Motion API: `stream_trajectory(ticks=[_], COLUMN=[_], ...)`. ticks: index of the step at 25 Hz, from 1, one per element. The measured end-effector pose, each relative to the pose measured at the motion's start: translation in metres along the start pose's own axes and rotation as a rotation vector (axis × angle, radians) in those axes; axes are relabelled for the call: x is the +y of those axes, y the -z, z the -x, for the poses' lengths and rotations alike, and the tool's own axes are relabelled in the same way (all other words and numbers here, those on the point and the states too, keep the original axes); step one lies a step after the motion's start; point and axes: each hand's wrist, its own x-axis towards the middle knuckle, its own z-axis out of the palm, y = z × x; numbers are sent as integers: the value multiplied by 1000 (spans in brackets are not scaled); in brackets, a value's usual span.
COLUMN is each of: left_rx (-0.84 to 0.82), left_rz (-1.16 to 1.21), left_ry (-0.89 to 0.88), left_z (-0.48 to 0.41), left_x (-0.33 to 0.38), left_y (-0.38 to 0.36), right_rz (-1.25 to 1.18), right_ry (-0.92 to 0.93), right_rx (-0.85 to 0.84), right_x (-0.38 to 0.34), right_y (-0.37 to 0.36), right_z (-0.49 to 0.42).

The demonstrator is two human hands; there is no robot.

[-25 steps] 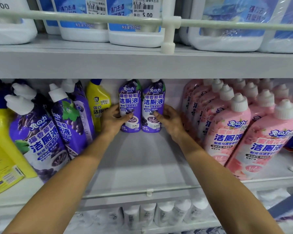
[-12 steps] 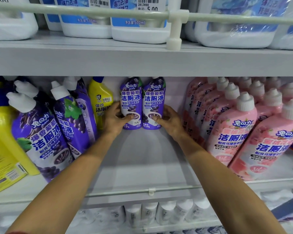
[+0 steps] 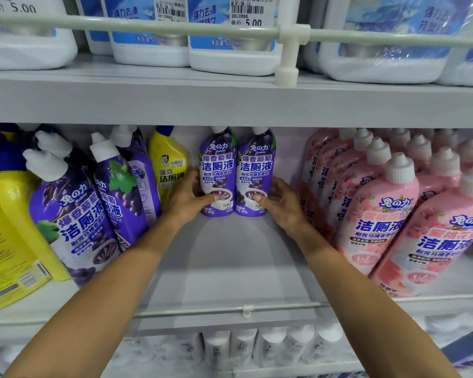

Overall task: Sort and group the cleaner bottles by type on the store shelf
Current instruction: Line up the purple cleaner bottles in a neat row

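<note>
Two purple grape-label cleaner bottles stand upright side by side at the back of the middle shelf (image 3: 230,268). My left hand (image 3: 187,199) grips the left purple bottle (image 3: 217,165) low down, thumb across its front. The right purple bottle (image 3: 256,165) is gripped the same way by my right hand (image 3: 280,203). More purple bottles (image 3: 74,214) lean at the left, with a yellow bottle (image 3: 168,167) behind them. Pink bottles (image 3: 380,214) fill the right side in rows.
Large yellow bottles (image 3: 8,230) stand at the far left. White jugs with blue labels (image 3: 230,50) sit on the upper shelf behind a guard rail (image 3: 148,27). White bottles (image 3: 257,347) line the shelf below. A low clear lip (image 3: 246,309) runs along the shelf front.
Both hands stay on the two purple bottles at the back. The bottles keep their place; only the view has shifted slightly.
</note>
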Motion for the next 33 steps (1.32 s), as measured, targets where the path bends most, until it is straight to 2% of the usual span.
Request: stream_trajectory(ticks=[6, 12, 19, 25, 29, 33], left_rx=[0, 140, 131, 109, 73, 48], left_rz=[68, 34, 52, 156, 329, 525], left_ry=[-23, -58, -63, 15, 70, 208], left_z=[9, 13, 10, 23, 64, 121], left_x=[-2, -4, -4, 14, 31, 45], left_y=[6, -7, -5, -4, 2, 25], right_rz=[11, 22, -13, -27, -208, -406], right_ry=[22, 32, -2, -43, -126, -248], right_rx=[-3, -41, -40, -11, 69, -91], right_x=[2, 4, 7, -11, -33, -49], right_y=[4, 1, 1, -2, 5, 11], right_z=[0, -4, -10, -1, 30, 66])
